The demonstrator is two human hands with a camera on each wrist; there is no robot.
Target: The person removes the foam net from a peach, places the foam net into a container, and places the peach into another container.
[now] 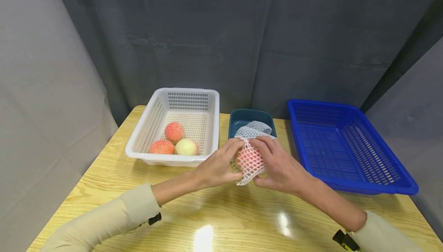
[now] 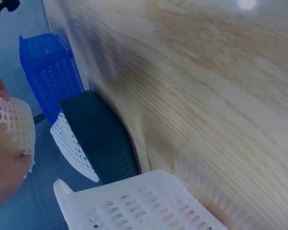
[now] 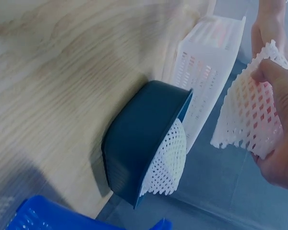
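A red and pale-yellow peach [image 1: 250,160] is held up between both hands over the table, wrapped in a white foam net sleeve [image 3: 247,115]. On its left side, my left hand [image 1: 217,167] grips the sleeved peach with fingers on top and thumb below. My right hand [image 1: 285,166] holds it from the right, its thumb bent over the net in the right wrist view. Behind the hands stands a dark teal tub [image 1: 238,117] with more white foam nets [image 1: 257,126] in it. The hands partly hide the peach and the tub's front.
At the left, a white basket [image 1: 138,144] holds three peaches [image 1: 174,132]. A blue basket [image 1: 332,148] with slotted walls stands at the right. All rest on a wooden table [image 1: 242,221], with grey curtains [image 1: 194,33] behind.
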